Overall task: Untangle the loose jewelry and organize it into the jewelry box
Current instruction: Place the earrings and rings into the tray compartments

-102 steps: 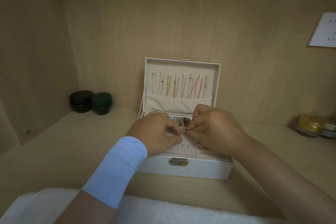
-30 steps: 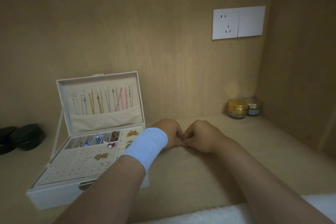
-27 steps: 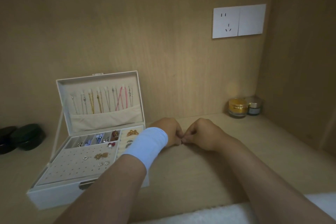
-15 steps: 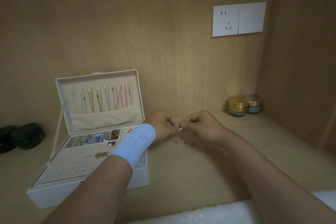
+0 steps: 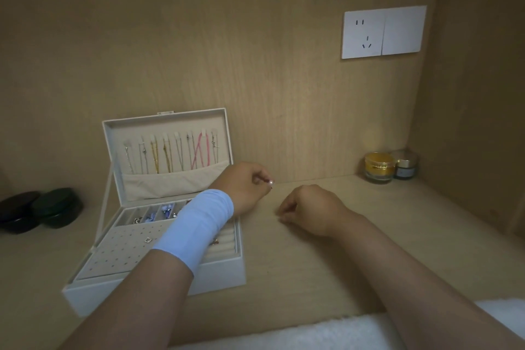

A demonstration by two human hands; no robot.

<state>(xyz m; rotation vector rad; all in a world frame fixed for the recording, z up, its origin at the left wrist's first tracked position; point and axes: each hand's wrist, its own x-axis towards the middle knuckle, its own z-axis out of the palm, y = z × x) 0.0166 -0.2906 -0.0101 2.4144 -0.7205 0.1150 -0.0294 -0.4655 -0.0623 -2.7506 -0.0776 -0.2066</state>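
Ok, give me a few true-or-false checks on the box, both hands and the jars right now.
1. The jewelry box has its lid shut. False: the lid stands open, with necklaces hanging inside it.
2. The left hand pinches a small pearl piece. True.
3. The right hand is inside the box. False: it is down at the shelf, to the right of the box.
4. Two jars stand in the back right corner. True.
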